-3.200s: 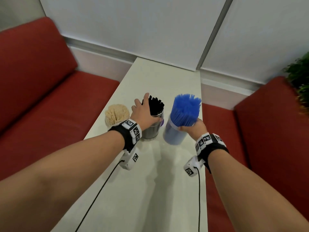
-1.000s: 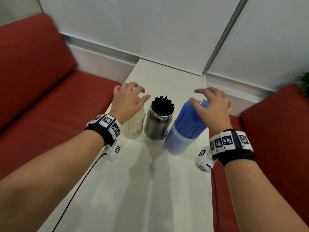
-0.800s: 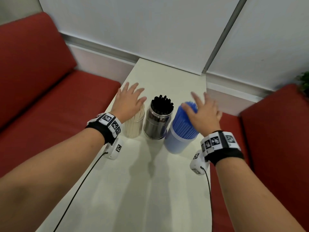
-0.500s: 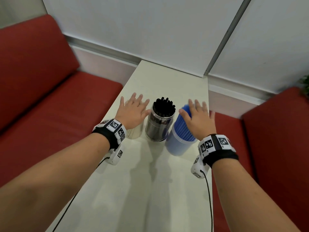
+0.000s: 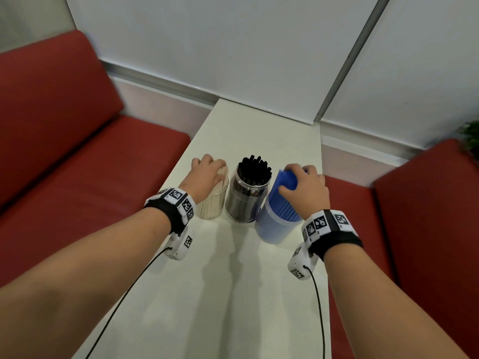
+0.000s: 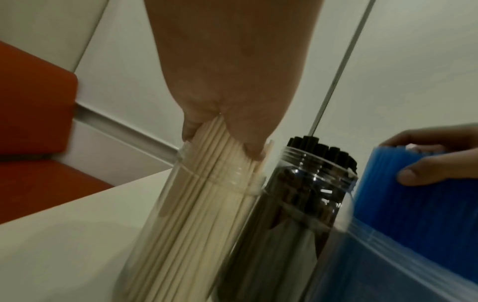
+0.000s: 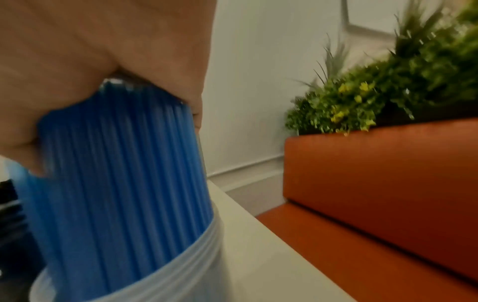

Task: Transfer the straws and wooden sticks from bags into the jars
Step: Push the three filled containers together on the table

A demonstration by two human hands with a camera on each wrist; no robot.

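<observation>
Three clear jars stand in a row on the white table (image 5: 259, 130). The left jar (image 5: 211, 206) holds wooden sticks (image 6: 207, 163). My left hand (image 5: 207, 169) lies over their tops, thumb and fingers (image 6: 248, 132) curled round the bundle's upper end. In the middle jar (image 5: 246, 200) stand black straws (image 5: 255, 164), which neither hand touches. The right jar (image 5: 272, 229) holds blue straws (image 7: 121, 173) that stick out well above its rim. My right hand (image 5: 300, 180) grips their upper end, thumb (image 6: 424, 173) on the near side.
Red bench seats (image 5: 77, 190) flank the narrow table on both sides, and a white wall closes off the far end. A green plant (image 7: 388, 81) sits behind the right bench's backrest. Wrist-camera cables (image 5: 318, 307) trail over the near tabletop.
Both hands came down from above the jars, lay flat on the stick and straw tops, and now have their fingers curled round those tops. The jars stay in place.
</observation>
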